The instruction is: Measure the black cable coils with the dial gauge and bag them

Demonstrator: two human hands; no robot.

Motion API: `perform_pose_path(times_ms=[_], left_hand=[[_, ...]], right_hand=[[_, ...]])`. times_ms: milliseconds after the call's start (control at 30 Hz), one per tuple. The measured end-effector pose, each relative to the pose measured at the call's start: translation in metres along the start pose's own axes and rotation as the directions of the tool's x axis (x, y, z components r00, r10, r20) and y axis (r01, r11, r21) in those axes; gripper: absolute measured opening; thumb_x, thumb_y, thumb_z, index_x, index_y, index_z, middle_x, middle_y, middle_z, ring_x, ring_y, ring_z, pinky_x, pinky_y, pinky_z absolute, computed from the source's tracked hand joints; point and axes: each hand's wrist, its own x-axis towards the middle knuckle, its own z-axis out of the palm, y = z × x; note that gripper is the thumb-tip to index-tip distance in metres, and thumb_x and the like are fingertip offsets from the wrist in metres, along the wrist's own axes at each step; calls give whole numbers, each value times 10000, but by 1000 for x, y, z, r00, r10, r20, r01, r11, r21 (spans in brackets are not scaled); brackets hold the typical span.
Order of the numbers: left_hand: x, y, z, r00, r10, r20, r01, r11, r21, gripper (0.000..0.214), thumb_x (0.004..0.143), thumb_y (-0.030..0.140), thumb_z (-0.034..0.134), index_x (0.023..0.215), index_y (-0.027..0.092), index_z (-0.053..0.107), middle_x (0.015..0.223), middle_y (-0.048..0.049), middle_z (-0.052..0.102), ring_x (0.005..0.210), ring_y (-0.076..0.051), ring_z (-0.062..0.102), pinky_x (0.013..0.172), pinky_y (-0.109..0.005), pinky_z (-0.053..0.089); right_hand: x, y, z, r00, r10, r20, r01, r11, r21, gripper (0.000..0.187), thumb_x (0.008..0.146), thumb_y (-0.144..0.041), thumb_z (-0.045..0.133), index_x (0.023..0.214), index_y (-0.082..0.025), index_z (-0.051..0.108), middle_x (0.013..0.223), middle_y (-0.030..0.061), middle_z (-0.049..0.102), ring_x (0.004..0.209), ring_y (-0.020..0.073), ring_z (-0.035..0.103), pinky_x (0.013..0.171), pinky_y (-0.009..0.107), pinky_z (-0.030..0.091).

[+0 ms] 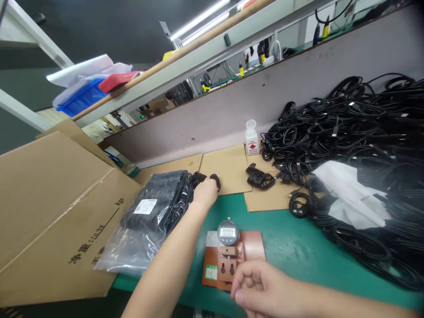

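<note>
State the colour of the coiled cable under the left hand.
Black; the cable under the left hand shows in the head view.

gauge (228, 232) reads 0000, box (59, 221) "kgs"

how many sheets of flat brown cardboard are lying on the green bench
3: one sheet behind the plastic bag, one beyond the left hand, one under the cable pile's edge. More may lie hidden beneath the cables.
</note>
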Motion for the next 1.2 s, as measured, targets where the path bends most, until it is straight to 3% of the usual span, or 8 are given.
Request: perform_pose_path(times_ms=[367,500,600,700,767,867,1000,1200], left_hand=[[-2,4,-11,1000,-30,-4,29,991,-132,281,938,333,627,1114,117,663,1108,-136,707,1033,-279,678,913,-485,533],[10,27,-26,996,68,-63,-85,947,-309,408,930,429,586,1202,133,657,1135,-190,722,1132,-354,652,975,-477,476],[31,59,-30,978,176,-113,-209,854,-477,529,964,526,493,1326,150,582,1357,-167,626,1263,-302,577,1050,-396,433],[57,85,-26,970,220,-104,-235,741,-629,470,947,467,579,1282,138,601,1387,-159,598,1270,-272,565,1066,-395,431],[70,90,-23,976,211,-61,-189,666,-722,343,932,393,637,1172,147,649,1256,-119,665,1135,-256,636,992,-445,497],[78,73,-22,992,122,-13,-74,511,-856,247,955,353,616,1082,146,662,1089,-67,693,943,-209,679,843,-420,572],[47,28,-32,999,-46,-3,5,170,-985,267,984,364,556,923,118,639,886,-69,718,794,-173,714,738,-327,576],[-87,-11,-32,977,-211,-40,-102,-294,-950,239,887,268,661,1087,186,559,1019,-63,733,946,-182,742,782,-276,579]], right_hand=[[0,-1,1,1000,10,-6,-10,1000,6,391,709,-462,768,836,-156,560,518,-77,592,375,31,464,401,158,309],[1,-2,2,1000,21,-4,-21,1000,12,406,700,-473,766,842,-155,559,511,-83,594,348,14,402,389,156,305],[1,-4,2,1000,23,-15,-23,1000,17,420,687,-480,774,838,-154,557,511,-84,596,352,11,398,398,156,311],[1,-5,2,1000,14,-18,-14,1000,8,414,672,-470,782,822,-152,564,512,-80,598,362,11,405,405,154,318],[1,-6,2,1000,13,-23,-13,1000,-5,396,670,-451,786,811,-147,574,514,-79,597,366,9,405,411,152,328],[-1,-6,1,1000,19,-19,-20,1000,-19,400,674,-451,802,812,-143,587,520,-82,597,363,4,405,418,149,343],[-2,-1,1,1000,10,12,-10,1000,-10,523,680,-598,788,840,-158,555,526,-84,596,330,2,398,379,141,329],[-1,11,-2,999,-14,41,15,999,-45,631,715,-732,709,909,-158,531,576,-54,607,349,33,479,341,137,297]])
